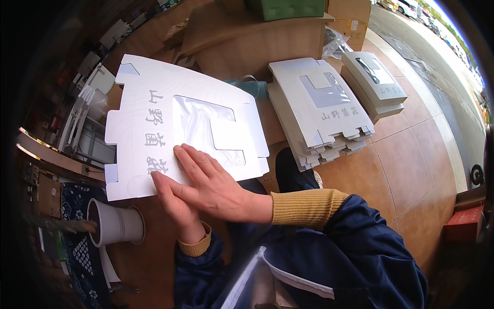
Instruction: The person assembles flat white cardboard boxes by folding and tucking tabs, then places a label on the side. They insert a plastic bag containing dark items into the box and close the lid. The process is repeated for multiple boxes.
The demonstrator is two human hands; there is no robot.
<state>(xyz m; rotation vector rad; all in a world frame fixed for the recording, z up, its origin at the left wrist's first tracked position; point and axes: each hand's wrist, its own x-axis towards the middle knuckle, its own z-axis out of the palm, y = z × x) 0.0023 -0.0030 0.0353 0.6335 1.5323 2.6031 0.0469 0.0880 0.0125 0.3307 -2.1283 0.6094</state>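
A flat white cardboard box blank point(139, 118) with a clear window, cut flaps and dark printed characters is held up, tilted, in front of me. My right hand point(218, 188) lies across its lower part, fingers stretched out beside the window's edge. My left hand point(180, 208) grips the blank's near edge, one digit showing on top near the printing. The rest of its fingers are hidden under the board and behind my right hand.
To the right stands a stack of similar flat blanks point(309, 123). Beyond it are folded windowed boxes point(373, 77). A green crate point(293, 9) tops a wooden desk point(247, 44). A white bucket point(116, 224) is at lower left, a red box point(464, 224) at far right.
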